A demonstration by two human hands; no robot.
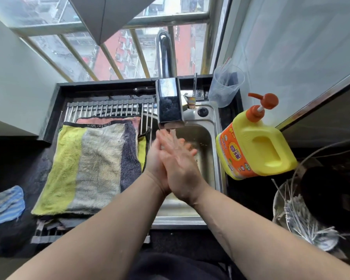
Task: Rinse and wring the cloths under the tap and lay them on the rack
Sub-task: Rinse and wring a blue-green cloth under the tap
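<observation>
The left hand and the right hand are pressed palm to palm over the sink, fingers stretched out flat and pointing away from the person. Neither grip holds anything: both are spread open and touch only each other. A thin stream of water runs from the tap onto the fingertips, and the skin looks wet.

The striped cloth, with yellow, grey-beige and dark bands, lies flat on the rack, which spans the left part of the sink beside the hands. A pinkish cloth shows from beneath its far edge, and a bit of another yellow cloth peeks out at its right side, just beside the left hand. The bare bars of the rack show at the far edge.

At the left edge of the counter a blue striped rag lies crumpled, well apart from the rack. On the right edge of the sink stands a yellow pump bottle with an orange label and pump head, close to the right hand. Behind it, in the far right corner, stands a clear plastic cup. Near the right front a glass bowl holds thin white sticks.
</observation>
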